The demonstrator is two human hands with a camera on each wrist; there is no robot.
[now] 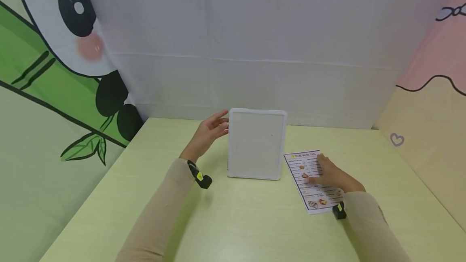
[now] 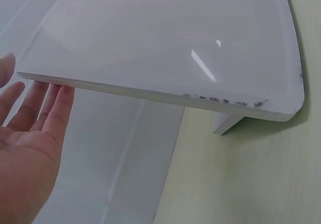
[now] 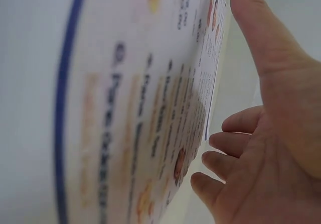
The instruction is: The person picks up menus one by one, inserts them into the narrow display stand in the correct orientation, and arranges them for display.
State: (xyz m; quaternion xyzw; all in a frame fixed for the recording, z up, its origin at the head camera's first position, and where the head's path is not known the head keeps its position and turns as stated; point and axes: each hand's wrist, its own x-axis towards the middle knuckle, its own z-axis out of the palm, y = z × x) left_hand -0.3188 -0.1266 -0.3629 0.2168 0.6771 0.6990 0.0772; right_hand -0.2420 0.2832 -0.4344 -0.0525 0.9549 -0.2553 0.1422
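Note:
A white board in a raised frame (image 1: 256, 144) stands upright on the table. Its propping foot (image 2: 225, 122) shows below the edge in the left wrist view. My left hand (image 1: 208, 132) is at the board's upper left edge, several fingers (image 2: 61, 108) extended and reaching behind it. To the right of the board lies a printed menu sheet (image 1: 309, 191) with a blue border, text and small food pictures. My right hand (image 1: 333, 175) is spread over its right side. Its thumb (image 3: 273, 30) stands apart from the fingers, and the fingertips are close to the sheet's surface.
The pale wooden table (image 1: 240, 221) ends at a white cloth backdrop (image 1: 255, 51). Side walls carry cartoon drawings, a bamboo stalk (image 1: 47, 55) left and a small heart (image 1: 397, 139) right. Dark marks (image 2: 225, 101) dot the board's edge.

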